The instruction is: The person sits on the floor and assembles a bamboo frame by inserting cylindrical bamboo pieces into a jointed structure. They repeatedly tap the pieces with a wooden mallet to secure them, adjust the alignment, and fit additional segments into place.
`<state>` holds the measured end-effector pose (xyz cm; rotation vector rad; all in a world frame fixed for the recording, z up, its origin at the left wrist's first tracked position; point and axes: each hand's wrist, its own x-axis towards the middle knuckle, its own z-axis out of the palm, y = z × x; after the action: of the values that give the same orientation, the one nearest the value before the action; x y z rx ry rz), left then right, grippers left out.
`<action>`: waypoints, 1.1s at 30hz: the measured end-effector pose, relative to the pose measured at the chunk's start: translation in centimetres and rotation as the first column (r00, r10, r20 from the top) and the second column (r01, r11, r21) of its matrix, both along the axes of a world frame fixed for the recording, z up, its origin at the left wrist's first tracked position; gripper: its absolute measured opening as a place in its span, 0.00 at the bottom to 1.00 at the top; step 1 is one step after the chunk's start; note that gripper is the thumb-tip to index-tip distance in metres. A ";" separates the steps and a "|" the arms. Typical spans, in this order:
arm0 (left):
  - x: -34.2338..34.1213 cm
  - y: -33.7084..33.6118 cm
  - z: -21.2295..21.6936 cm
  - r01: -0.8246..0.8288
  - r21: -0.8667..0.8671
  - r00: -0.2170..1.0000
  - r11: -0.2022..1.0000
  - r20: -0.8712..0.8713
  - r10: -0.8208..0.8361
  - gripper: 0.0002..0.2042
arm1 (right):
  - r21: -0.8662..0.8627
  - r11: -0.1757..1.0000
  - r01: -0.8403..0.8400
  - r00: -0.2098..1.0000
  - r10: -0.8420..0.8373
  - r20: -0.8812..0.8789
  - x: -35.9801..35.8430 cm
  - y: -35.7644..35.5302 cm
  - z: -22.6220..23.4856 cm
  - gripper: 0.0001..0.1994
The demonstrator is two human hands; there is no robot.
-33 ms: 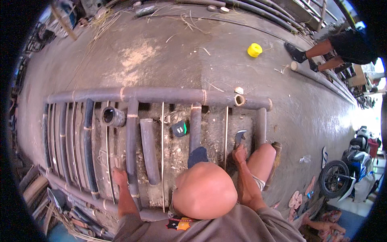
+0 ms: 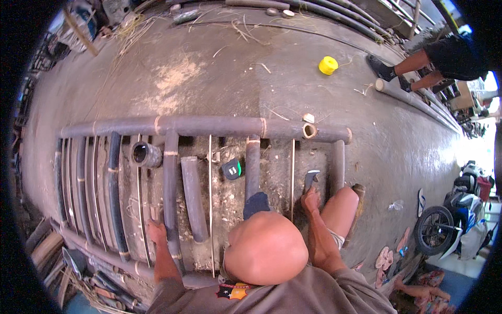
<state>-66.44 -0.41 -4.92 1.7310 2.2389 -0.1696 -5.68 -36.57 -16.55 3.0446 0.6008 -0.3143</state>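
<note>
R hand [image 2: 311, 200] closed on knife [image 2: 311, 179] at right, knife turned slightly vs. moment ago, frame [image 2: 214, 126] unmoved; L hand [image 2: 157, 231] by left-side rung [image 2: 171, 201], can't tell if holding anything.

We see white light flooding in at the far right, blown out and throwing a glossy sheen across the smooth grey concrete floor [image 2: 408, 133]. The left rim looks dimmer. Dark shadows lie under the long, round, brown bamboo pole [image 2: 214, 126], which fisheye distortion bows; grainy black corners surround softened edges.
</note>
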 end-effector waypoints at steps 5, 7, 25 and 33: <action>-1.7 1.4 -1.9 0.023 0.098 0.986 0.995 0.159 -0.039 0.24 | 0.038 0.994 -0.099 0.993 0.096 0.069 -1.4 3.1 2.9 0.20; -1.5 1.2 -0.4 0.041 0.369 0.999 0.929 -0.002 -0.044 0.26 | 0.128 0.984 0.123 0.989 -0.111 -0.098 -4.1 6.8 6.3 0.20; 42.9 -6.0 3.9 0.673 0.369 0.535 0.642 0.357 -0.766 0.42 | 0.448 0.855 0.261 0.885 -0.397 0.241 12.4 8.7 14.0 0.21; 42.9 -6.6 1.9 0.638 0.328 0.658 0.697 0.239 -0.714 0.40 | 0.469 0.758 0.453 0.867 -0.497 -0.034 12.3 8.5 12.6 0.23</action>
<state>-23.56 -6.96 -2.99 2.4302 1.2918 0.2266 6.58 -28.09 -3.92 3.6197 -0.1623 -0.0232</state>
